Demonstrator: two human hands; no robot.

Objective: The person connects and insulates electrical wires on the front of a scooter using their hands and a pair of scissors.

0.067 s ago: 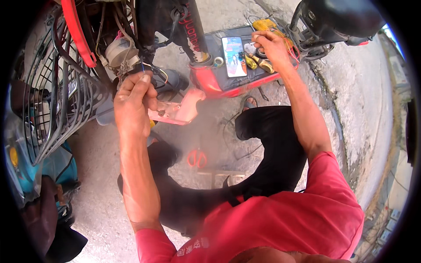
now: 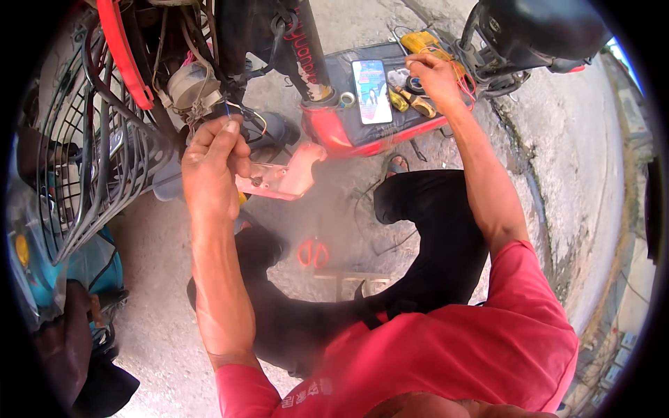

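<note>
My left hand is closed beside the scooter's stripped front, thumb and fingers pinching a thin blue wire. Other loose wires hang around a round grey metal housing just above it. My right hand hovers over the red and black footboard, thumb and fingertips pressed together; whatever they hold is too small to make out. Near that hand lie a roll of black tape, a yellow-handled tool and a yellow multimeter with red leads.
A lit phone and a small tape roll lie on the footboard. A pink plastic cover sits by my left hand. Orange-handled scissors are on the ground between my legs. A wire basket stands at the left, a black seat far right.
My right hand has shifted very slightly to the right and nearer. The left hand keeps its pinch in the same place. The picture on the phone screen differs a little.
</note>
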